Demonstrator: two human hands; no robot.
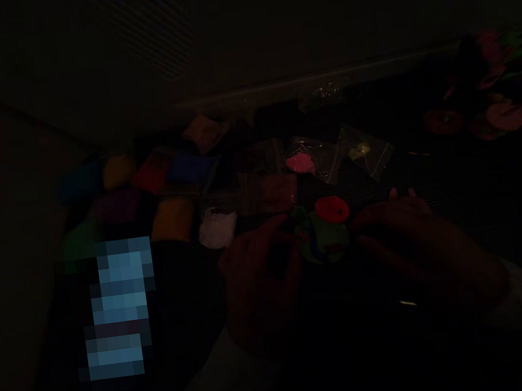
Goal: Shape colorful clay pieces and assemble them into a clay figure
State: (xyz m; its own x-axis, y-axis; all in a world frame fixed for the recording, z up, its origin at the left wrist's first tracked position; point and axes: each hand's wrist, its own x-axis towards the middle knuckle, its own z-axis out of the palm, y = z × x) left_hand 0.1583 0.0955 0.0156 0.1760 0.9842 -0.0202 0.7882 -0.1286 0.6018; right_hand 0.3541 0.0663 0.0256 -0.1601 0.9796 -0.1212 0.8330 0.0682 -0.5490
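I'm working on a small clay figure (323, 235), a green body with a red disc (331, 209) at the top and a blue band (313, 246) across it. It sits between my left grip (261, 279) and my right grip (422, 251), both curled in towards it. The light is too dim to tell whether either grip is pinching it or only close beside it, or whether the figure rests on the counter (430, 163).

Beyond my hands, lumps of clay (172, 220) in many colours lie in rows, and zip bags (365, 151) hold pink and yellow pieces. A pile of coloured shapes (482, 89) sits at the far right. A blue thing (117, 307) on the left is too blurred to name. The counter is dark and finely ribbed, and a dim wall (268, 28) rises behind it.
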